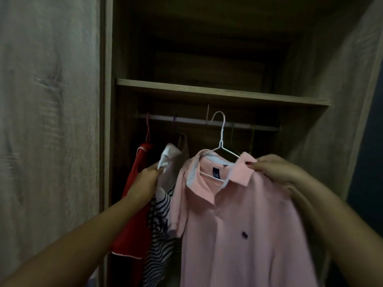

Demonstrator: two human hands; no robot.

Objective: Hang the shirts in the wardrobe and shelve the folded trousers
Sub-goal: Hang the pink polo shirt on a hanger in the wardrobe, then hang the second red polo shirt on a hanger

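— That pink shirt (238, 224) looks soft, light and floppy. The right hand (275, 170) pinches its collar onto the hanger (221, 141).
— The left hand (148, 179) grips the collar of the striped shirt (161, 235). I'd hold the stiff hanger neck; its hook's up by the rail (186, 120).

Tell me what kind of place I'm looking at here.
Most likely a bedroom, at an open wooden wardrobe: a rail holding a striped shirt, a shelf above, and a pink shirt on a hanger.
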